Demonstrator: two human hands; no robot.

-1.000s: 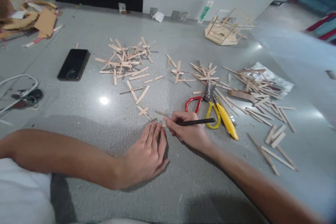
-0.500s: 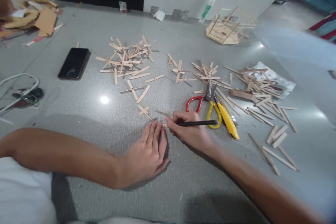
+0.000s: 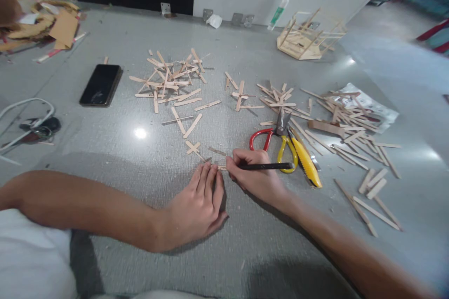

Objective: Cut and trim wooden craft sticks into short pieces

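My left hand (image 3: 198,205) lies flat on the grey floor, fingers together and stretched out, pressing down a small wooden stick (image 3: 221,167) whose end shows between my two hands. My right hand (image 3: 254,175) is closed round a black pencil (image 3: 268,166), its tip at that stick. Red-and-yellow scissors (image 3: 271,142) and a yellow utility knife (image 3: 306,162) lie just right of my right hand.
Piles of wooden craft sticks (image 3: 168,79) spread across the middle and right (image 3: 345,124). A black phone (image 3: 100,84) lies at the left, cables (image 3: 28,121) further left. A stick-built frame (image 3: 307,36) stands at the back by the wall. Cardboard scraps (image 3: 49,23) sit far left.
Both hands stay in place on the stick; only the view has shifted slightly.
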